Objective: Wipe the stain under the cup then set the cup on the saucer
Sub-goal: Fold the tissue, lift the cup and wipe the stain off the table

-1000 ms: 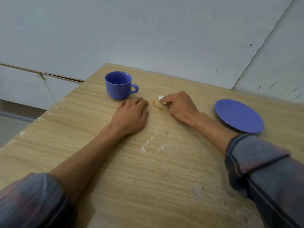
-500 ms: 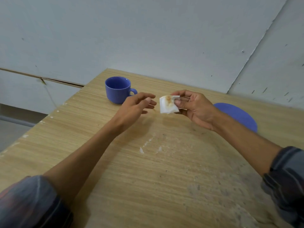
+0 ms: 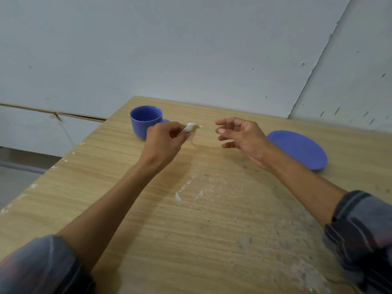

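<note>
Cup (image 3: 146, 120) on scuffed wooden table (image 3: 191, 230); left hand (image 3: 164, 143) pinches tissue (image 3: 189, 127).

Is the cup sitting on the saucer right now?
No, the cup stands on the bare table at the far left, well apart from the saucer on the right.

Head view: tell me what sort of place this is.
Probably a bare workroom or makeshift test space, not a kitchen: a scuffed wood-grain table with white smears, plain painted wall panels with visible seams, no furnishings.
</note>
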Demonstrator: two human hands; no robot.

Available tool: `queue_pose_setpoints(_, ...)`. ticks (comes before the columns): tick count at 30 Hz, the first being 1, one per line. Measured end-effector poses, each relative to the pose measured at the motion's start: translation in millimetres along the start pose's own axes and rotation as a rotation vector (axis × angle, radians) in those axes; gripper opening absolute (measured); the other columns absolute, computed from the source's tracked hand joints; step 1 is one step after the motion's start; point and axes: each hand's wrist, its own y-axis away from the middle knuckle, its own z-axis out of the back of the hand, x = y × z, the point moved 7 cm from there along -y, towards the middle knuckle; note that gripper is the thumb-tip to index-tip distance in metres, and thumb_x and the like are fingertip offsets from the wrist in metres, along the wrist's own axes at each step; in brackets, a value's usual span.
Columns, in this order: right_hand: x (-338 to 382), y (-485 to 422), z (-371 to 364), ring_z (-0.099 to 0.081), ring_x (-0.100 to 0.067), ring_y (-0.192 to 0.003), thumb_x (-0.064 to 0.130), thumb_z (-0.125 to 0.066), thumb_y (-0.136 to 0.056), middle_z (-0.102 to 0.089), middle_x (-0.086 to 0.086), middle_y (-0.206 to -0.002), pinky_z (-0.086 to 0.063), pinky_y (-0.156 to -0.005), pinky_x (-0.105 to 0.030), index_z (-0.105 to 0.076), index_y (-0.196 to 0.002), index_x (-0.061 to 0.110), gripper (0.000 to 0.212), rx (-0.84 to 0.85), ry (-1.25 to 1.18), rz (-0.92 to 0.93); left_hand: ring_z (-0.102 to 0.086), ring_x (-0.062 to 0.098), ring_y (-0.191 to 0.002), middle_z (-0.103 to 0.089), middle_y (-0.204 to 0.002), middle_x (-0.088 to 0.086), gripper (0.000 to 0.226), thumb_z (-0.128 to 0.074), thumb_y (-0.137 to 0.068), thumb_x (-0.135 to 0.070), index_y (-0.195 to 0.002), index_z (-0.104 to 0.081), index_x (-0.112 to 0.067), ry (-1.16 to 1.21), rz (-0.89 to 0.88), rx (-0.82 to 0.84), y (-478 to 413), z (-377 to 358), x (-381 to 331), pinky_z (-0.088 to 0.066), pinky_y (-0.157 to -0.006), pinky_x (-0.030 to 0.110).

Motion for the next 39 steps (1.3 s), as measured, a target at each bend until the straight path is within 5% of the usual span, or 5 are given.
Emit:
queue_pose_setpoints(7,-16.0,4.6,10.5,-0.062,-0.009,-0.090,0.011,-0.057,-0.088,-0.069,0.009,-0.093,-0.041,-0.072,-0.005,-0.071,-0.092,0.026,0.020,-0.184,0.608,0.149,-0.061,0.030,-0.097,-0.067,-0.105,0.013,0.033,-0.049,-0.090,0.001,-0.115,-0.069,-0.009,-0.546,-0.266,0.047,-14.5,-41.4,-4.9,-0.050,-0.064,0.041)
queue_pose_setpoints(14,-30.8,6.5,-1.0,-0.053,-0.022,-0.117,0.023,-0.052,-0.090,-0.063,0.001,-0.127,-0.039,-0.103,-0.042,-0.063,-0.118,0.021,0.030,-0.036,0.974,0.189,-0.061,0.032,-0.103,-0.068,-0.113,0.015,0.032,-0.048,-0.087,-0.003,-0.107,-0.071,-0.009,-0.647,-0.252,0.241,-14.2,-60.4,10.2,-0.048,-0.077,0.036)
queue_pose_setpoints(19,-38.1,6.8,-2.6,-0.047,-0.023,-0.126,0.029,-0.048,-0.094,-0.057,0.004,-0.135,-0.032,-0.104,-0.041,-0.059,-0.125,0.022,0.035,-0.032,0.990,0.204,-0.064,0.032,-0.085,-0.070,-0.094,0.012,0.029,-0.041,-0.089,-0.019,-0.091,-0.067,-0.006,-0.659,-0.272,0.334,6.0,-53.2,12.4,-0.048,-0.073,0.039)
queue_pose_setpoints(24,-46.8,6.6,-1.8,-0.038,-0.018,-0.135,0.034,-0.044,-0.095,-0.049,0.004,-0.143,-0.026,-0.109,-0.041,-0.054,-0.130,0.025,0.038,-0.048,0.991,0.205,-0.036,0.021,-0.140,-0.042,-0.150,0.012,0.050,-0.028,-0.101,-0.035,-0.135,-0.050,-0.006,-0.694,-0.176,0.528,7.5,-66.6,22.7,-0.011,-0.117,0.042)
queue_pose_setpoints(39,-52.5,5.2,-0.4,-0.037,-0.015,-0.135,0.038,-0.042,-0.094,-0.048,0.007,-0.144,-0.024,-0.109,-0.039,-0.053,-0.131,0.029,0.039,-0.053,0.995,0.210,-0.028,0.019,-0.144,-0.037,-0.152,0.015,0.069,-0.020,-0.098,-0.051,-0.143,-0.039,-0.003,-0.691,-0.176,0.504,5.3,-77.6,26.3,-0.006,-0.116,0.034)
